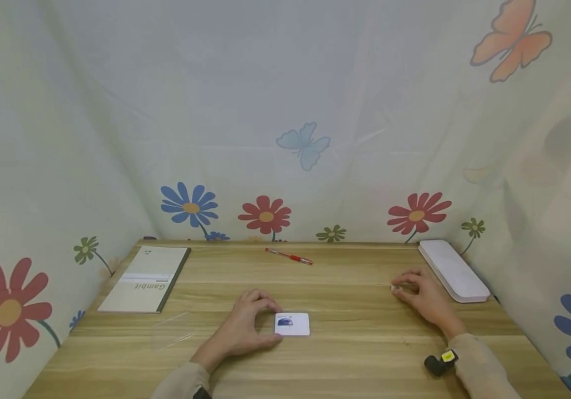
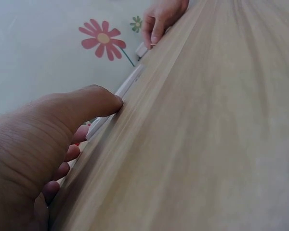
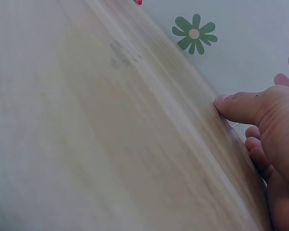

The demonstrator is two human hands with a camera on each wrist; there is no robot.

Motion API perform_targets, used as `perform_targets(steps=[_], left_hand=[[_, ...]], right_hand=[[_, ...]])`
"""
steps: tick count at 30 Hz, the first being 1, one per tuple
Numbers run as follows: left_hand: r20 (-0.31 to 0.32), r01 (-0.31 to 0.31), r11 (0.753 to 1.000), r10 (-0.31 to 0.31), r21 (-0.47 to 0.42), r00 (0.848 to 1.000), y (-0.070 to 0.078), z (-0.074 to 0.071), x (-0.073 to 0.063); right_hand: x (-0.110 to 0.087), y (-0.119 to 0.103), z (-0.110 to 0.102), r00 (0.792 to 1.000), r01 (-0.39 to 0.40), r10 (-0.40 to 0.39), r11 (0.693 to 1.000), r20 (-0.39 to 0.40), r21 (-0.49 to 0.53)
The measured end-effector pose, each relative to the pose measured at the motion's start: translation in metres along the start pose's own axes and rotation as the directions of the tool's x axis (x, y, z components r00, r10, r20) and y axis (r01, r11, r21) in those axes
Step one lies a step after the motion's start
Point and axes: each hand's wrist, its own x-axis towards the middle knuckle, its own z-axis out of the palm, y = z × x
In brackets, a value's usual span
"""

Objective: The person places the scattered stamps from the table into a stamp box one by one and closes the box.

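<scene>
A small white flat rectangular card or case [image 1: 295,325] with a blue picture lies on the wooden table. My left hand [image 1: 245,327] holds it by its left end, thumb at the near edge and index finger at the far edge. In the left wrist view the thumb [image 2: 98,102] touches the side of the white piece [image 2: 130,82]. Farther right, my right hand [image 1: 422,296] pinches a small pale object [image 1: 394,288] at the table surface. Its kind cannot be made out, since the fingers mostly cover it. The right wrist view shows just a pale edge [image 3: 233,124] beyond the thumb [image 3: 238,107].
A notebook [image 1: 141,280] marked "Gambit" lies at the left, with a clear sheet or sleeve [image 1: 172,332] nearer. A red pen [image 1: 289,256] lies near the back edge. A long white case [image 1: 454,271] stands beside the right hand. A flowered curtain [image 1: 245,111] surrounds the table.
</scene>
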Motion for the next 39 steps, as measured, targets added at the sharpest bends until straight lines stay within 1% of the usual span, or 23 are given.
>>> perform_targets(steps=[6, 10, 16, 22, 24, 29, 31, 35, 39], left_hand=[[0.002, 0.004, 1.0, -0.004, -0.005, 1.0, 0.0, 0.0, 0.0], [0.002, 0.001, 1.0, -0.001, -0.002, 1.0, 0.0, 0.0, 0.0], [-0.001, -0.007, 1.0, 0.007, -0.003, 1.0, 0.001, -0.001, 0.0], [0.001, -0.002, 1.0, 0.002, -0.007, 1.0, 0.001, -0.001, 0.0], [0.0, -0.004, 1.0, 0.004, -0.005, 1.0, 0.001, 0.0, -0.001], [0.0, 0.006, 1.0, -0.006, -0.006, 1.0, 0.001, 0.0, 0.0], [-0.002, 0.01, 1.0, -0.01, -0.005, 1.0, 0.002, 0.0, 0.0], [-0.005, 0.004, 1.0, -0.004, 0.001, 1.0, 0.001, 0.0, 0.0], [-0.004, -0.001, 1.0, 0.001, -0.004, 1.0, 0.001, 0.0, 0.001]], right_hand=[[0.001, -0.003, 0.001, 1.0, -0.017, 0.017, 1.0, -0.026, 0.025], [0.0, -0.005, 0.001, 0.999, -0.007, 0.011, 0.995, -0.04, 0.097], [-0.001, -0.005, 0.003, 0.998, 0.002, 0.011, 0.981, -0.064, 0.196], [0.002, -0.009, 0.004, 0.994, -0.041, 0.065, 0.968, -0.092, 0.249], [0.003, -0.012, 0.004, 0.992, -0.059, 0.083, 0.968, -0.091, 0.246], [0.008, -0.024, 0.003, 0.991, -0.08, 0.102, 0.97, -0.087, 0.228], [0.01, -0.032, 0.002, 0.991, -0.081, 0.103, 0.968, -0.081, 0.238], [0.014, -0.049, 0.0, 0.992, -0.081, 0.105, 0.948, -0.065, 0.309], [0.018, -0.064, -0.003, 0.994, -0.075, 0.1, 0.932, -0.051, 0.355]])
